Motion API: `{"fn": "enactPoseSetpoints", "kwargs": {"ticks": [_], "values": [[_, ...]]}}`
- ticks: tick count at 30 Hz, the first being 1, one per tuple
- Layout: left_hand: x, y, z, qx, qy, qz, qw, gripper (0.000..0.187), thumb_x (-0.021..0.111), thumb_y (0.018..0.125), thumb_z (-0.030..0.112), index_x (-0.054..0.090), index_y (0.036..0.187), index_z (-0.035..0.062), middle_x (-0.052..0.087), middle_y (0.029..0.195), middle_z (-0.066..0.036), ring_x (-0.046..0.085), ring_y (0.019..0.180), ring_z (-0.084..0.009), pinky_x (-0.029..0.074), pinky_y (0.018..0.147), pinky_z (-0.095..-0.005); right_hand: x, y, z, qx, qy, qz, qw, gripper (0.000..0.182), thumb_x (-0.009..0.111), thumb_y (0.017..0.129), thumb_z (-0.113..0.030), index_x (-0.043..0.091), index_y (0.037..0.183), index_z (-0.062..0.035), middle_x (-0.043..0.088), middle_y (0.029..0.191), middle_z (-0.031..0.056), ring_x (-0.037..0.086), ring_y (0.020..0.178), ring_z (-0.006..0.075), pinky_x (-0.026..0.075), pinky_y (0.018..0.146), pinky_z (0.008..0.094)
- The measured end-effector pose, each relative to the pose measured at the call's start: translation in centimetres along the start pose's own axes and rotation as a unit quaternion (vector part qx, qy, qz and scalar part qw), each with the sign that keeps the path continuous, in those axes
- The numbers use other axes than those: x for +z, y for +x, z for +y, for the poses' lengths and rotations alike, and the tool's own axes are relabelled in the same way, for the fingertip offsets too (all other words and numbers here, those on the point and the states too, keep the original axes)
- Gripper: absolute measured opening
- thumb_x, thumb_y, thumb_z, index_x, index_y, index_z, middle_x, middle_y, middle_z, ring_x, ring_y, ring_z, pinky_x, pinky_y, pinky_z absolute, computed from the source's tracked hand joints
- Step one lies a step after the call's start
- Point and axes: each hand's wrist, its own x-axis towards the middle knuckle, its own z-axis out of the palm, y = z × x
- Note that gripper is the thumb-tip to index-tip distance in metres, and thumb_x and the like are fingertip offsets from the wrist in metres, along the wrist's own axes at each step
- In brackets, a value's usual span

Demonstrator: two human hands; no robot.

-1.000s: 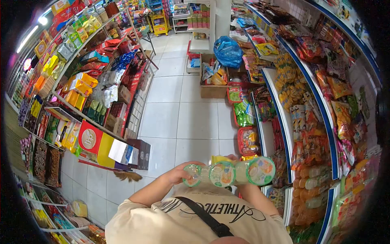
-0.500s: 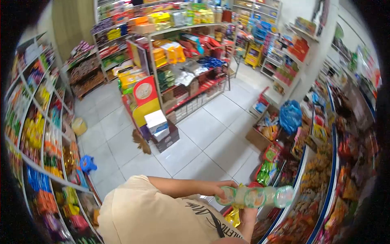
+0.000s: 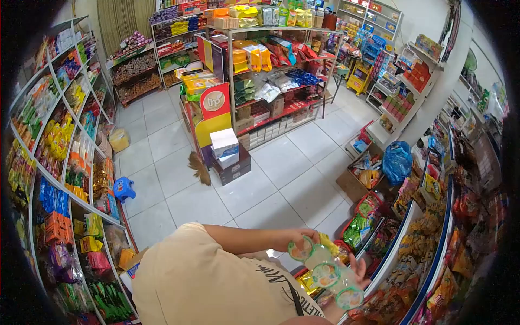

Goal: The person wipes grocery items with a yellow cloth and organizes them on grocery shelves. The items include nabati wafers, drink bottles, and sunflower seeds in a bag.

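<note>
A row of clear plastic packs with round, green-rimmed labels (image 3: 325, 275) slants across the space in front of my shirt. My left hand (image 3: 304, 237) grips its upper left end, fingers curled over the pack edge. Behind the lower right part is my right hand (image 3: 359, 272), its palm mostly hidden by the clear plastic. The right fingers show past the edge, slightly apart and curved around the packs. Yellow packets (image 3: 310, 283) lie just below the row, and a green packet (image 3: 357, 232) sits beyond the hands.
Sloped snack shelves (image 3: 422, 244) run close along my right side, and another shelf wall (image 3: 54, 141) curves along the left. Ahead stands a stocked rack (image 3: 279, 86), with boxes (image 3: 233, 162) at its foot. A blue stool (image 3: 124, 188) is on the tiled floor (image 3: 271, 162).
The row of packs has swung from nearly level to slanting down to the right. My right fingers now show at its far side. The camera view has shifted a little.
</note>
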Motion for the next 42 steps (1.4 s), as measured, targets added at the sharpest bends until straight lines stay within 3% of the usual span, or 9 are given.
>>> {"fn": "enactPoseSetpoints", "kwargs": {"ticks": [4,5,7,15,21,31,36,39,42], "values": [[-0.8,0.1,1.5,0.004,0.052,0.073,0.996,0.048,0.056,0.052,0.006,0.048,0.100,0.0034,0.051,0.093,-0.008,0.052,0.084,-0.0167,0.045,0.070,-0.0274,2.3,-3.6,-2.5,0.018,-0.183,0.039,0.982,0.070,0.058,0.075,-0.051,0.033,0.129,-0.0141,0.039,0.129,0.0175,0.043,0.112,0.0398,0.043,0.082,0.0556],[-0.6,0.2,1.6,-0.003,0.067,0.095,0.993,0.047,0.056,0.054,0.006,0.048,0.100,0.0036,0.051,0.093,-0.008,0.052,0.084,-0.0167,0.045,0.070,-0.0273,3.0,-3.5,-2.4,0.107,-0.243,0.241,0.934,0.067,0.064,0.074,-0.040,0.033,0.126,-0.0110,0.045,0.121,0.0167,0.047,0.108,0.0340,0.045,0.083,0.0477],[-1.3,1.1,0.5,0.015,0.177,0.130,0.975,0.043,0.056,0.059,0.007,0.047,0.101,0.0032,0.051,0.093,-0.008,0.051,0.087,-0.0185,0.043,0.074,-0.0298,0.8,-3.4,0.3,-0.015,-0.309,0.177,0.934,0.055,0.065,0.073,-0.014,0.037,0.121,-0.0063,0.048,0.110,0.0135,0.050,0.100,0.0260,0.046,0.082,0.0400],[-1.0,2.4,0.3,0.280,0.698,0.122,0.647,0.028,0.061,0.071,0.024,0.047,0.084,0.0035,0.049,0.081,-0.013,0.048,0.078,-0.0296,0.039,0.071,-0.0373,0.5,-4.4,2.7,-0.078,-0.334,0.270,0.900,0.044,0.063,0.076,-0.011,0.042,0.114,-0.0066,0.048,0.107,0.0100,0.050,0.099,0.0222,0.041,0.087,0.0320],[2.8,4.4,-0.9,0.297,0.632,-0.054,0.713,0.024,0.059,0.076,0.025,0.049,0.082,0.0049,0.048,0.082,-0.012,0.046,0.077,-0.0298,0.038,0.069,-0.0387,4.2,-0.8,6.8,-0.081,-0.621,0.206,0.752,0.063,0.066,0.069,-0.006,0.036,0.125,-0.0043,0.042,0.121,0.0138,0.041,0.112,0.0265,0.034,0.094,0.0367],[-9.2,4.3,5.6,0.104,0.753,-0.039,0.648,0.024,0.051,0.082,0.028,0.053,0.088,0.0041,0.054,0.078,-0.016,0.052,0.071,-0.0328,0.042,0.065,-0.0416,6.3,3.8,9.0,-0.062,-0.472,0.374,0.796,0.082,0.059,0.067,0.002,0.018,0.138,-0.0096,0.028,0.135,0.0154,0.032,0.121,0.0277,0.028,0.099,0.0377],[-19.6,3.3,5.7,0.038,0.555,0.258,0.790,0.025,0.050,0.083,0.027,0.053,0.087,0.0028,0.059,0.074,-0.016,0.060,0.062,-0.0297,0.048,0.057,-0.0388,7.5,6.8,10.6,-0.160,-0.453,0.344,0.807,0.060,0.061,0.076,-0.004,0.033,0.130,-0.0084,0.038,0.125,0.0119,0.042,0.109,0.0243,0.038,0.089,0.0347],[-18.5,5.0,3.0,0.070,0.247,0.230,0.939,0.019,0.049,0.083,0.021,0.049,0.091,0.0035,0.056,0.074,-0.012,0.057,0.055,-0.0263,0.047,0.053,-0.0383,8.0,9.1,13.6,-0.119,-0.548,0.381,0.735,0.057,0.065,0.073,-0.009,0.038,0.122,-0.0019,0.042,0.119,0.0137,0.042,0.109,0.0282,0.035,0.092,0.0398],[-11.6,2.2,8.0,-0.003,0.363,0.150,0.920,0.022,0.049,0.087,0.023,0.042,0.098,0.0045,0.050,0.082,-0.010,0.051,0.069,-0.0176,0.045,0.056,-0.0307,7.8,11.3,16.5,-0.140,-0.734,0.294,0.596,0.050,0.063,0.075,-0.010,0.040,0.118,0.0002,0.039,0.120,0.0157,0.041,0.111,0.0305,0.035,0.093,0.0412]]}}
